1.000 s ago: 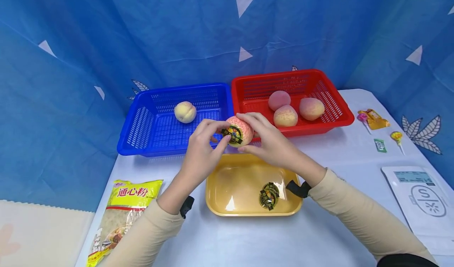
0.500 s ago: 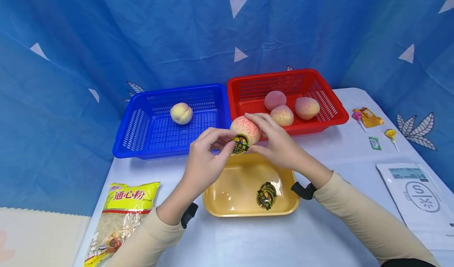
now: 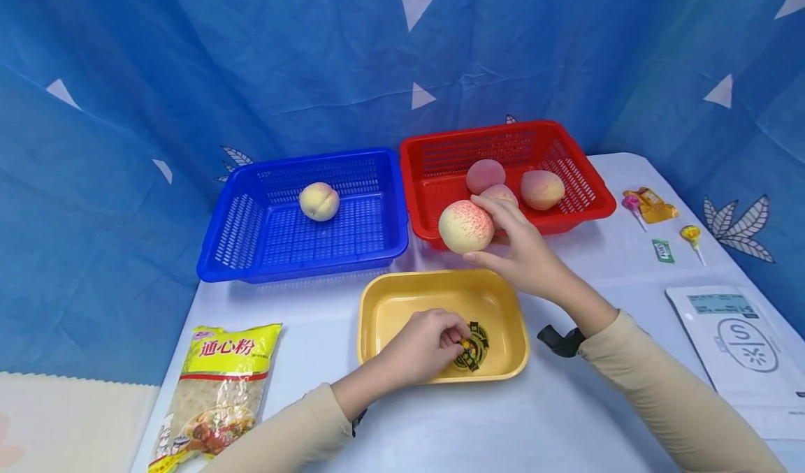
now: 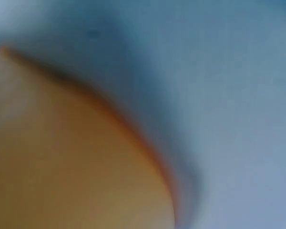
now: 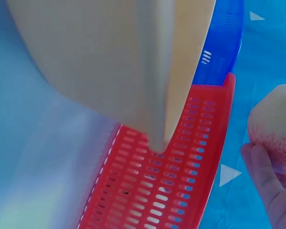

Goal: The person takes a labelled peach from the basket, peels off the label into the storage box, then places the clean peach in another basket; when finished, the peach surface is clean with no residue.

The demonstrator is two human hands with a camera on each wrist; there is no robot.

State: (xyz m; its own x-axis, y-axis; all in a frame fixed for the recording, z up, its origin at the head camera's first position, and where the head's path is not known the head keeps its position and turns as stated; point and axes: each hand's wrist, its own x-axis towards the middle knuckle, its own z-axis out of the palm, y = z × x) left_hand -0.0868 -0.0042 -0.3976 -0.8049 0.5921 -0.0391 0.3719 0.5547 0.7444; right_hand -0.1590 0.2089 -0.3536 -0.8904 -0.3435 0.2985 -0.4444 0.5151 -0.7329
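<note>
My right hand (image 3: 525,256) holds a pale peach with red speckles (image 3: 466,226) between fingers and thumb, over the front edge of the red basket (image 3: 434,232). No sticker shows on the peach's visible side. Low over the yellow tray (image 3: 377,305), my left hand (image 3: 428,344) has its fingers curled, pinching a round black fruit sticker (image 3: 467,347) that overlaps the other stickers lying there. In the right wrist view the peach (image 5: 276,126) rests against the fingertips. The left wrist view is blurred, with the tray's side filling its lower left.
A blue basket (image 3: 251,270) with one peach (image 3: 318,202) stands back left. Several peaches (image 3: 542,190) lie in the red basket. A macaroni bag (image 3: 223,382) is front left. At right are lollipops (image 3: 690,235), an orange wrapper (image 3: 654,205), a green packet (image 3: 663,251) and a white pouch (image 3: 723,347).
The left hand has pulled the sticker off the peach and moved down into the yellow tray with it. The right hand has shifted a little to the right with the peach.
</note>
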